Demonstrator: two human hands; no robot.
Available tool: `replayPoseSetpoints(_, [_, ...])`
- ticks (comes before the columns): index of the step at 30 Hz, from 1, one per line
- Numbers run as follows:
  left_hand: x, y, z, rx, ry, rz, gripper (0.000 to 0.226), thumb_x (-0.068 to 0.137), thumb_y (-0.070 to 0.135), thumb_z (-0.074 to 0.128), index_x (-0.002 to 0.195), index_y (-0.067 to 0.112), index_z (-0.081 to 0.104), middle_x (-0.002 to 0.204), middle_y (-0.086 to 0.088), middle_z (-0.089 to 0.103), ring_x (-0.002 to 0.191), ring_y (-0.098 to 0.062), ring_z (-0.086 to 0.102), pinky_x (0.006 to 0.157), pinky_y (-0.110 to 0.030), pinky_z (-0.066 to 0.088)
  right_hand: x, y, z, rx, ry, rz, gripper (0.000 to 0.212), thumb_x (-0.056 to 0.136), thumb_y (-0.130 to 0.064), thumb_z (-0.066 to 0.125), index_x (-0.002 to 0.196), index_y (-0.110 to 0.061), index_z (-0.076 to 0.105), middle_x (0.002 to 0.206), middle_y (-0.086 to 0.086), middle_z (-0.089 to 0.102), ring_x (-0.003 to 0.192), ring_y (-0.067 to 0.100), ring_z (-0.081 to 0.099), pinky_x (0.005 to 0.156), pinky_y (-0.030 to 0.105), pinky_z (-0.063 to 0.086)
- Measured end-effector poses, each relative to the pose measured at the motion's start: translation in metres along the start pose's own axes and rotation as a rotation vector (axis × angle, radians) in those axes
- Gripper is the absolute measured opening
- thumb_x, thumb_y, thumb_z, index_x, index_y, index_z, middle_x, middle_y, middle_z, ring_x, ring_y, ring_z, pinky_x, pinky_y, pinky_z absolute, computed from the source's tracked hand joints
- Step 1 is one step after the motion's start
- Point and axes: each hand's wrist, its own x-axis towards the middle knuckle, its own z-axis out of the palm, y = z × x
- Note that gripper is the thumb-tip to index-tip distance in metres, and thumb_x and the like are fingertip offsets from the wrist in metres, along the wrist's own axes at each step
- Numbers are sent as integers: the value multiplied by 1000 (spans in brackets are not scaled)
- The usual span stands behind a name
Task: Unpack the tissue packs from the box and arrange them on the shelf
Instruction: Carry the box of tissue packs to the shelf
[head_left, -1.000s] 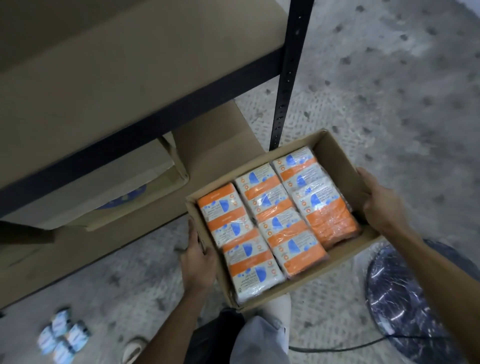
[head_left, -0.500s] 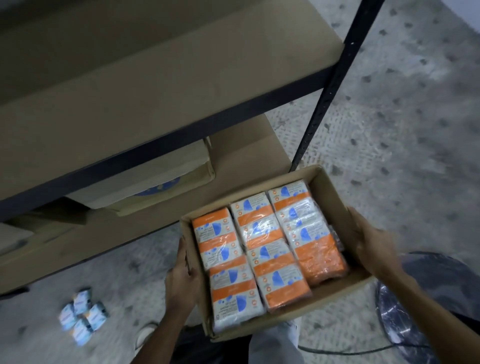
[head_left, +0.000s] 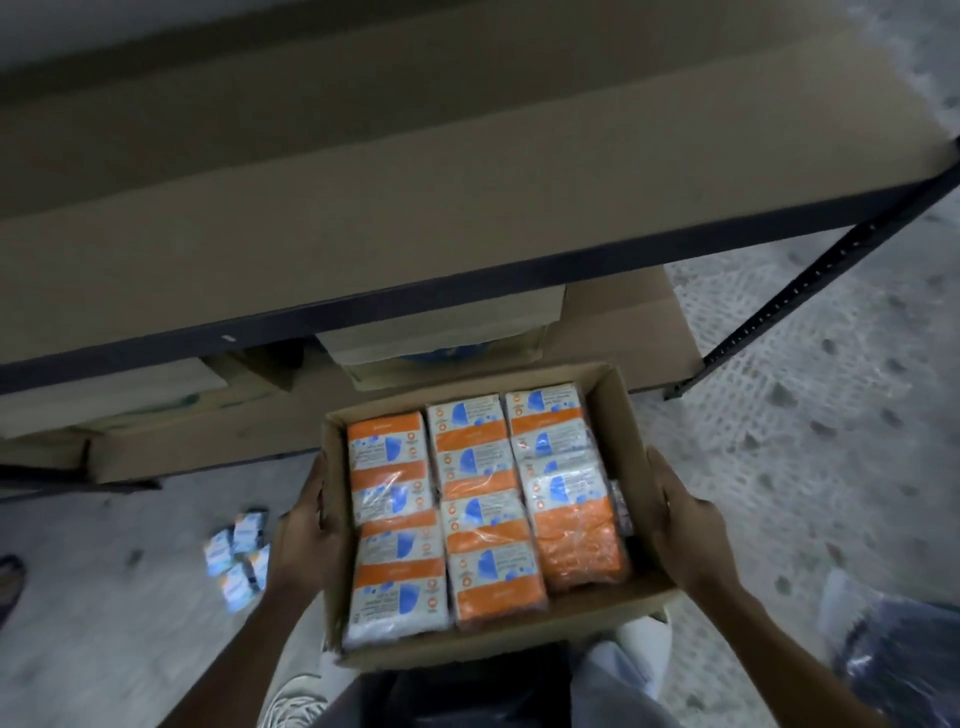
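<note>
An open cardboard box (head_left: 618, 415) is held in the air in front of the shelf (head_left: 415, 218). It is filled with several orange, white and blue tissue packs (head_left: 483, 509) lying flat in three rows. My left hand (head_left: 306, 535) grips the box's left wall. My right hand (head_left: 680, 525) grips its right wall. The shelf is a brown board with a dark metal front rail, and its top surface is bare in view.
Under the shelf sit cardboard boxes (head_left: 447, 353) on a lower board. A dark perforated upright (head_left: 810, 270) stands at the shelf's right corner. A few small tissue packs (head_left: 239, 556) lie on the concrete floor at left. A dark plastic-wrapped object (head_left: 898, 649) is at lower right.
The view has swung right and the box now sits squarely below the shelf's front edge, closer to the lower boxes. Both hands keep the same grip.
</note>
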Motion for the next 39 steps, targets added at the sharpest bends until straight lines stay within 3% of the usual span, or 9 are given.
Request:
replayPoseSetpoints(7, [26, -54, -17, 32, 39, -65, 59, 92, 32, 41, 150, 32, 28, 115, -16, 67, 93, -40, 64, 72, -33, 44, 6, -32, 42, 5, -2, -44, 57, 95, -27, 41, 150, -24, 27, 101, 23, 69, 87, 42, 65, 70, 31, 40])
replayPoseSetpoints(9, [30, -60, -15, 36, 37, -63, 56, 96, 23, 43, 149, 33, 28, 112, -16, 68, 90, -39, 64, 69, -31, 41, 6, -33, 51, 5, -15, -20, 56, 98, -23, 46, 150, -29, 26, 98, 21, 69, 82, 37, 65, 69, 28, 39])
replayPoseSetpoints(13, [33, -87, -9, 32, 22, -34, 66, 85, 33, 34, 151, 31, 24, 106, -16, 70, 84, -37, 66, 67, -31, 42, 1, -38, 61, 62, -51, 11, 53, 98, -21, 49, 147, -32, 32, 99, 15, 68, 72, 20, 59, 62, 25, 40])
replayPoseSetpoints(19, [38, -100, -5, -11, 42, -26, 61, 89, 38, 35, 150, 31, 27, 105, -17, 70, 87, -38, 66, 69, -34, 46, 10, -38, 63, 51, -124, -15, 64, 93, -28, 56, 145, -40, 21, 106, 8, 70, 92, 26, 67, 70, 31, 47])
replayPoseSetpoints(24, [44, -106, -7, -52, 3, -82, 56, 97, 27, 51, 146, 39, 27, 114, -12, 68, 85, -22, 65, 67, -29, 44, 38, -61, 51, 8, -231, -60, 74, 90, -33, 56, 149, -41, 11, 118, 6, 64, 101, 35, 64, 81, 41, 49])
replayPoseSetpoints(31, [71, -118, -15, -156, -150, -92, 81, 84, 26, 70, 143, 52, 20, 125, 6, 55, 94, -16, 62, 71, -31, 50, 75, -51, 68, -95, -142, -48, 79, 90, -10, 57, 153, -26, 11, 68, 15, 67, 55, 29, 62, 55, 43, 53])
replayPoseSetpoints(34, [81, -126, -7, -104, -109, -80, 75, 90, 27, 63, 148, 44, 19, 130, -3, 57, 105, -24, 59, 80, -34, 47, 72, -49, 76, -153, -56, -85, 74, 90, -7, 56, 152, -20, 19, 51, 3, 51, 42, 17, 47, 42, 29, 36])
replayPoseSetpoints(36, [80, -128, 2, -74, -60, -74, 69, 94, 32, 57, 149, 43, 17, 132, -7, 55, 108, -27, 58, 81, -34, 44, 70, -48, 83, -189, 25, -108, 72, 90, -7, 56, 152, -18, 21, 48, -3, 42, 40, 11, 36, 42, 23, 24])
replayPoseSetpoints(39, [71, -120, 16, 38, 73, -57, 59, 99, 36, 43, 151, 39, 16, 135, -14, 52, 103, -35, 59, 79, -37, 42, 72, -41, 94, -195, 101, -180, 69, 91, -15, 52, 152, -18, 21, 54, 4, 46, 42, 16, 32, 48, 28, 31])
